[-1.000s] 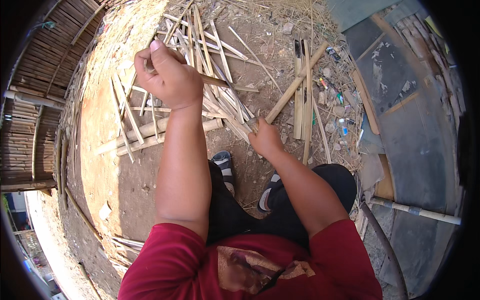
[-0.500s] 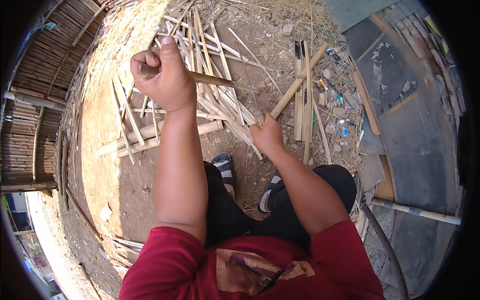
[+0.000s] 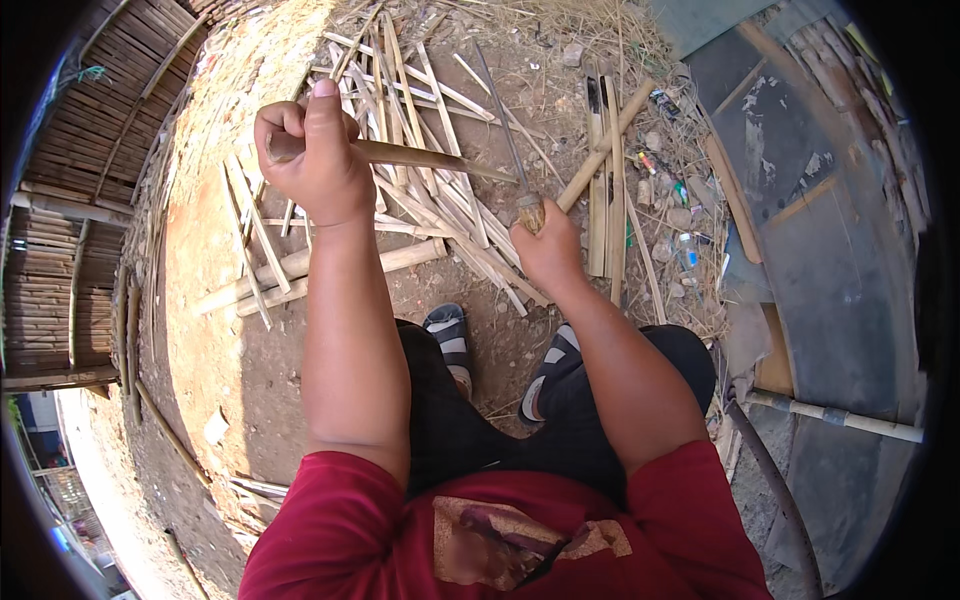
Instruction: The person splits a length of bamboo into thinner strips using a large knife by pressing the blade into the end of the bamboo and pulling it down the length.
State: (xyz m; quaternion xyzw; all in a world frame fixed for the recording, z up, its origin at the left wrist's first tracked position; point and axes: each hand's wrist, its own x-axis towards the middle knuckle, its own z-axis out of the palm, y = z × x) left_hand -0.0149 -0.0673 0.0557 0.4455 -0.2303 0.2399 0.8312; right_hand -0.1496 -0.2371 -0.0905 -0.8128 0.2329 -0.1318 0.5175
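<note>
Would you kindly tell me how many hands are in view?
2: the left hand, at upper left, gripping a stick; the right hand, just right of centre, holding a long-bladed tool. No others show.

Dirt ground [image 3: 268,400] (partly sunlit), slatted wall [image 3: 45,285]

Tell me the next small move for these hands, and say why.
I'd probably tilt the knife slightly toward the bamboo strip. The left hand grips the strip with its free end pointing right, close to the blade's base, while the right hand holds the knife with its blade pointing away from the body. Whether blade and strip touch, I can't tell.
</note>
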